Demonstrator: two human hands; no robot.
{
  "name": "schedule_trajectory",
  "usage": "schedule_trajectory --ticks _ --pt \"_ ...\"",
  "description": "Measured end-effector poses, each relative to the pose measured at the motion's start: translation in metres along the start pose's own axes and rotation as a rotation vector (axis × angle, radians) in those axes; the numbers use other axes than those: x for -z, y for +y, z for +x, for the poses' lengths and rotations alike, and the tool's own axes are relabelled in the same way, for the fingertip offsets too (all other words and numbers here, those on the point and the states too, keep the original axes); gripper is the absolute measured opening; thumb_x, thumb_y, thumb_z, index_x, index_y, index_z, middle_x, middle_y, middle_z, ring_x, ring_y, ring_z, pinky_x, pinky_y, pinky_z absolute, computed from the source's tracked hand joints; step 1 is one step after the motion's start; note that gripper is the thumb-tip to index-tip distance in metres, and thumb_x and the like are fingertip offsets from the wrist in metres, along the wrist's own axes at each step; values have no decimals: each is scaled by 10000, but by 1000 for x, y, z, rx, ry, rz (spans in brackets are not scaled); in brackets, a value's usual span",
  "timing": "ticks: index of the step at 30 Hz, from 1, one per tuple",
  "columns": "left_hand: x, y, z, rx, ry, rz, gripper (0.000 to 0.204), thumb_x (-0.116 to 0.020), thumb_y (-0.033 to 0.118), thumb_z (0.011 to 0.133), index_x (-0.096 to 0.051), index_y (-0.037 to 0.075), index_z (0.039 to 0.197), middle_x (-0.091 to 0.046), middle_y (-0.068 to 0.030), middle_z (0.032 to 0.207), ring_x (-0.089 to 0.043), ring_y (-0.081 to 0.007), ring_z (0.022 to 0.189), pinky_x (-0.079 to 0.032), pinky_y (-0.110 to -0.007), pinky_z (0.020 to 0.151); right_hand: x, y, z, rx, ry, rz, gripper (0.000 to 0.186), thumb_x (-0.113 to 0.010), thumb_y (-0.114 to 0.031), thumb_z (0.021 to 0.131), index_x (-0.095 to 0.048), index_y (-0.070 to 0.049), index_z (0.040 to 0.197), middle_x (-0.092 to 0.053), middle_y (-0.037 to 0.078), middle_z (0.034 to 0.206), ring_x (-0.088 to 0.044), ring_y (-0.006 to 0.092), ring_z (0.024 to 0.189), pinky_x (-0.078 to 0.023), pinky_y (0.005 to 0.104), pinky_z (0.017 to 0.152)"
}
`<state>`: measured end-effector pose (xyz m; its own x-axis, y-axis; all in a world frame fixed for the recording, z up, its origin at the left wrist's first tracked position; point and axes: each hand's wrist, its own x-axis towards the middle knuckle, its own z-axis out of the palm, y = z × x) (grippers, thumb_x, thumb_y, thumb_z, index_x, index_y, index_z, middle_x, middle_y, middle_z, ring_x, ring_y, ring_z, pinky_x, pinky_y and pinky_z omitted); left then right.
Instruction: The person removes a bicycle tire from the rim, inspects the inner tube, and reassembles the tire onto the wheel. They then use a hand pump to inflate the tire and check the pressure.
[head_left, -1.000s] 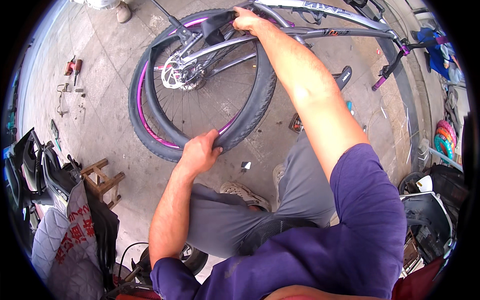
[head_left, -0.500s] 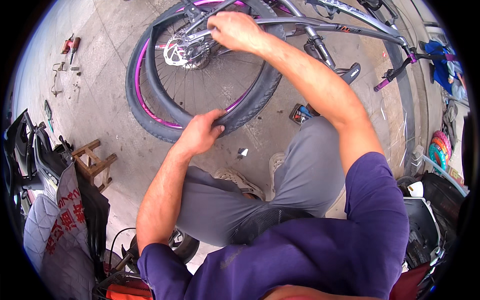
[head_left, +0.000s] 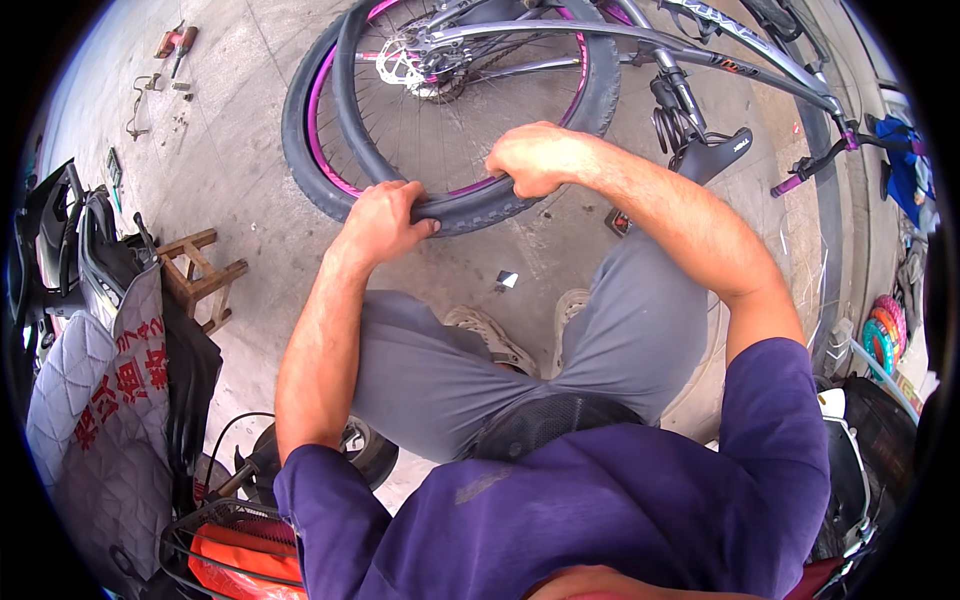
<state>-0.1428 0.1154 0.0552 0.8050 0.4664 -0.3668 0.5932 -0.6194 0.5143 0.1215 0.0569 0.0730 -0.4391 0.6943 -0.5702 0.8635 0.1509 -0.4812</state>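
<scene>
A bicycle wheel lies before me, with a knobby black tire [head_left: 300, 135] around a magenta rim [head_left: 318, 130]. A smooth black inner tube [head_left: 352, 115] hangs partly out of the tire, crossing the spokes on the left. At the wheel's near edge, my left hand [head_left: 382, 222] is closed over the tube where it meets the tire. To its right, my right hand [head_left: 538, 160] has its fingers curled at the near right edge of the tire and rim; its fingertips are partly hidden. A brake disc [head_left: 400, 62] shows at the hub, beside the grey bicycle frame [head_left: 620, 38].
A saddle [head_left: 718, 152] and handlebar grip [head_left: 790, 185] lie to the right. A small wooden stool [head_left: 205, 280] stands at left. Farther off lie a red tool [head_left: 175, 42] and small metal parts [head_left: 140, 105]. A quilted cover [head_left: 110, 400] hangs at the left.
My right hand has come down from the frame near the hub to the wheel's near edge. My left hand stays at the tube and tire. The view has shifted slightly.
</scene>
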Motion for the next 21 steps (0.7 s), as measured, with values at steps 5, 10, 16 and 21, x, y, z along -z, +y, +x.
schedule_trajectory --ticks 5,10,16,21 --pt "-6 24 7 -89 -3 -72 339 -804 266 803 -718 10 1008 -660 -181 908 -667 -379 909 -526 -475 807 -14 -25 -4 81 56 92 335 -734 -180 757 -661 -42 1054 -720 163 941 -692 379 976 -536 502 808" --pt "-9 26 3 -25 108 -101 375 -827 268 796 -724 28 1065 -608 -158 1098 -662 -341 978 -528 -472 815 -14 -5 -9 -18 -17 14 325 -737 -173 770 -707 -67 1076 -737 168 973 -702 381 970 -543 512 833" --pt "0 23 3 -28 2 7 352 -832 312 790 -710 5 909 -666 -196 769 -661 -403 813 -519 -493 742 -10 -4 -14 -48 32 -48 348 -776 -245 762 -712 -64 1052 -740 156 943 -711 366 952 -550 500 825" --pt "-6 14 10 -50 -67 -123 361 -836 316 783 -710 12 932 -676 -194 825 -642 -376 841 -517 -471 779 -18 -21 -7 -9 49 17 324 -794 -279 754 -736 -54 979 -741 157 897 -717 363 930 -550 497 823"
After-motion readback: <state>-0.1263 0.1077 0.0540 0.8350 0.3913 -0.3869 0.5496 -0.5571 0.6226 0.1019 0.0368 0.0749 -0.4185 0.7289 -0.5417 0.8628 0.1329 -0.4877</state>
